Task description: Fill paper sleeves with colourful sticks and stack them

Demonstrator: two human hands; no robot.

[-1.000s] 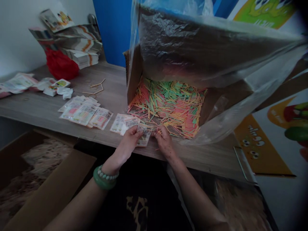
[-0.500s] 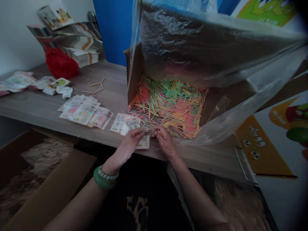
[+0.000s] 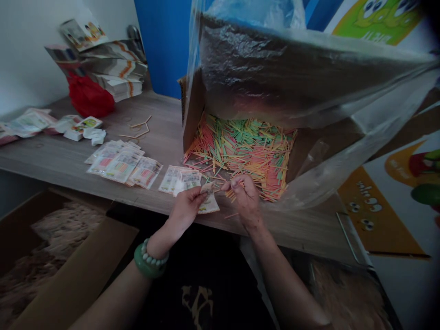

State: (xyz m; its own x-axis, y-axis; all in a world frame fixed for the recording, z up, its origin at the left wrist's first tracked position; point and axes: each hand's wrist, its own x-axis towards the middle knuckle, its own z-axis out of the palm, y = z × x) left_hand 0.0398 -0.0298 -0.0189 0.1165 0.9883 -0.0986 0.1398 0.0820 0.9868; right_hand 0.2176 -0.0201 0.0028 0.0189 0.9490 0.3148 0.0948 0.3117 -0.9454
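Head view shows the left hand (image 3: 187,207) gripping a small printed packet (image 3: 210,204) at the near edge of the worktop (image 3: 156,101), its thumb pressed over the packet's top. Half a second ago both hands were close together there; now the right hand (image 3: 248,201) has shifted away to the right, leaving a gap, so the left alone seems to steady the packet. The right fingers are curled tightly, apparently around a few coloured sticks (image 3: 230,196) poking out below them. Just beyond lies the loose stick pile (image 3: 240,146), inside a plastic-lined carton (image 3: 193,107). Filled packets (image 3: 120,166) overlap farther left.
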